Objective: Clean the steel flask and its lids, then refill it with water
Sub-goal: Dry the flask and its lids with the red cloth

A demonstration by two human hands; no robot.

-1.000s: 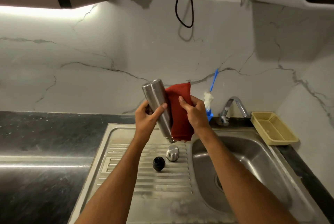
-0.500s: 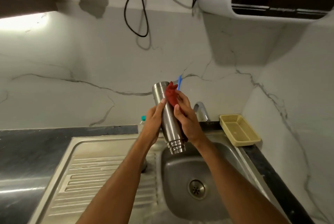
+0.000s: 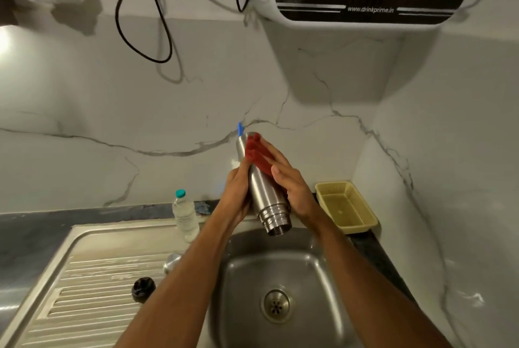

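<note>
Holding: left hand is gripping the cylindrical steel flask over the steel sink basin.
Axis: flask is pointing mouth-down, base tilting far-left.
Wiping: right hand is pressing a red cloth on its right flank.

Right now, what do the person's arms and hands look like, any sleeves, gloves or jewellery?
Both forearms are bare right to the bottom of the picture, with no sleeves in view. The left hand and right hand wear no gloves, and no rings, watch or bracelets show on fingers or wrists.

Silver steel flask, red cloth, beige basket, grey-veined white marble wall
</note>
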